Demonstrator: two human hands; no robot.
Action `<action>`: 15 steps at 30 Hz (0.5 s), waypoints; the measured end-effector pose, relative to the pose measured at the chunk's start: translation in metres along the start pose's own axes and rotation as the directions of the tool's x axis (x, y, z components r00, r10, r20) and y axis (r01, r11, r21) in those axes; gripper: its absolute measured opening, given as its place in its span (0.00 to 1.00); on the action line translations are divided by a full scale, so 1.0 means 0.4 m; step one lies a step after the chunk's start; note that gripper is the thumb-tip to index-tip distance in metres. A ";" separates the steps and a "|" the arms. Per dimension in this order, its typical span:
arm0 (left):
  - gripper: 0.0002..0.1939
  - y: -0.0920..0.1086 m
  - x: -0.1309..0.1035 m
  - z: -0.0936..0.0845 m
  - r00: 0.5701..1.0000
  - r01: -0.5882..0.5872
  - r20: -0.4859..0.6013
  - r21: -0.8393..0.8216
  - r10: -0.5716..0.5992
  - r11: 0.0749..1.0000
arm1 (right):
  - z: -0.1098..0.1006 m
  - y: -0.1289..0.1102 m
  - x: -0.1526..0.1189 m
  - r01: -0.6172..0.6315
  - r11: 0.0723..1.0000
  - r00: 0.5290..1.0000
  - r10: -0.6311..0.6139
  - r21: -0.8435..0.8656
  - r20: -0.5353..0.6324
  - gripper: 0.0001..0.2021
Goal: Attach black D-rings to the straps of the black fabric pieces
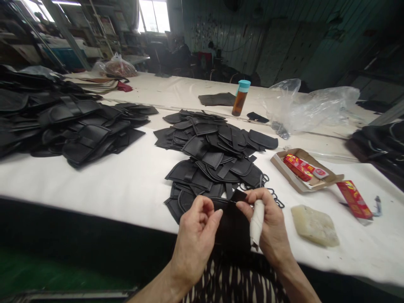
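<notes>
My right hand (268, 219) is closed around a tool with a white-wrapped handle (257, 223); its working end is hard to make out. Thumb and forefinger of that hand also pinch a small black strap (239, 196) at the edge of a black leather pouch piece (235, 225). To the left, my left hand (197, 235) has curled fingers, with the thumb beside the piece's edge; whatever it grips is hidden. The dark piece hangs over the table's front edge above my lap. Just beyond lies a heap of stitched black pouch pieces (205, 158).
Another black heap (85, 134) covers the left side of the table (135, 185). On the right are an open carton (284, 168) with red packets, a red box (355, 200), a yellowish block (314, 225) and black rings (277, 198). Farther back stand a bottle (240, 101) and clear plastic bags (325, 107).
</notes>
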State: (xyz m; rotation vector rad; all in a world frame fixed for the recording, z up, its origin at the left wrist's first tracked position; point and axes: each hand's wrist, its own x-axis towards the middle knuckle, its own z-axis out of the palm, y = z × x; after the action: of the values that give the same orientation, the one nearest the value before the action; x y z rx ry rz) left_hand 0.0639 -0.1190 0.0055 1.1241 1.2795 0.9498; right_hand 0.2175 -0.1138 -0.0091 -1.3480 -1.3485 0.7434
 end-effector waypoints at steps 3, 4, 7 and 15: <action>0.20 -0.006 0.000 -0.011 0.882 0.359 0.387 -0.185 -0.268 0.915 | -0.003 -0.006 -0.006 0.150 0.989 0.989 -0.150 -0.012 0.005 0.07; 0.23 -0.012 0.006 -0.012 0.794 0.498 0.513 -0.239 -0.327 0.834 | -0.002 -0.008 -0.012 0.214 0.977 0.976 -0.213 -0.021 0.030 0.08; 0.26 -0.028 0.026 -0.014 0.636 0.729 0.677 -0.368 -0.371 0.577 | 0.005 -0.016 -0.039 0.425 0.902 0.898 -0.409 -0.078 0.162 0.08; 0.12 -0.024 0.031 -0.004 0.746 0.666 0.463 -0.548 -0.479 0.507 | 0.019 -0.027 -0.087 0.757 0.617 0.650 -0.677 -0.216 0.344 0.11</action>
State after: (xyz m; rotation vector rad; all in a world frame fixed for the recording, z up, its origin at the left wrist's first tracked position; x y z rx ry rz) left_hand 0.0625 -0.1090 -0.0063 0.1535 0.8510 0.6267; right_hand 0.2010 -0.1471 -0.0093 -0.8233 -2.1022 0.0865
